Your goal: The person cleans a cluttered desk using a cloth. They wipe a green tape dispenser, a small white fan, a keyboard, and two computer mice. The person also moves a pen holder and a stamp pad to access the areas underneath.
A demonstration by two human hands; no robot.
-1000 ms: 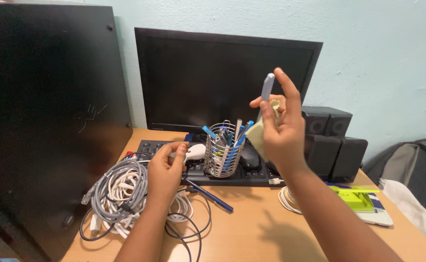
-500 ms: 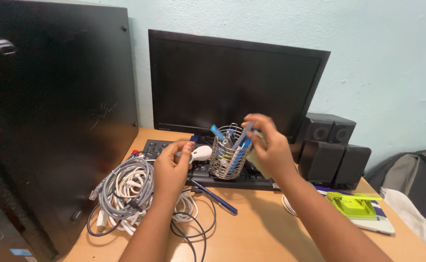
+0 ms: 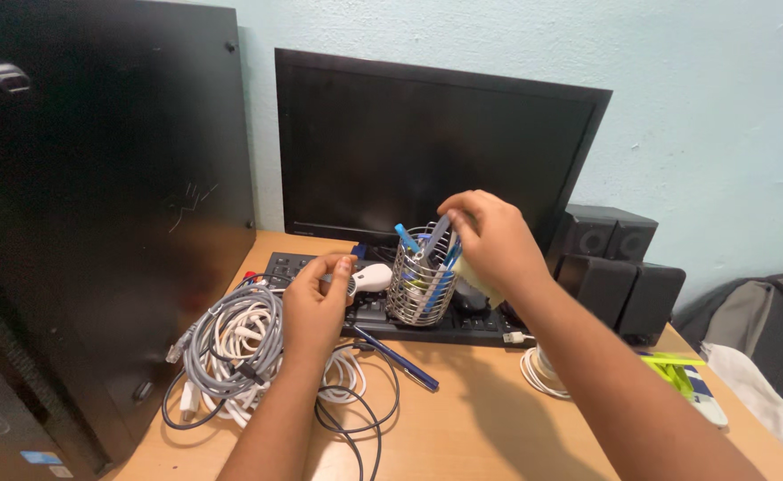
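cables (image 3: 231, 352): loose tangle, left of the pen cup.
left hand (image 3: 316, 307): curled narrow just left of the cup; what it grips, can't tell.
pen (image 3: 436, 235): likely light, stiff, slick; pinch the upper barrel. Tip in the pen cup (image 3: 420, 287).
right hand (image 3: 491, 242): pinching the pen, yellow cloth (image 3: 479, 278) tucked under.
change: pen was raised above the cup 1 s ago, now lowered in.
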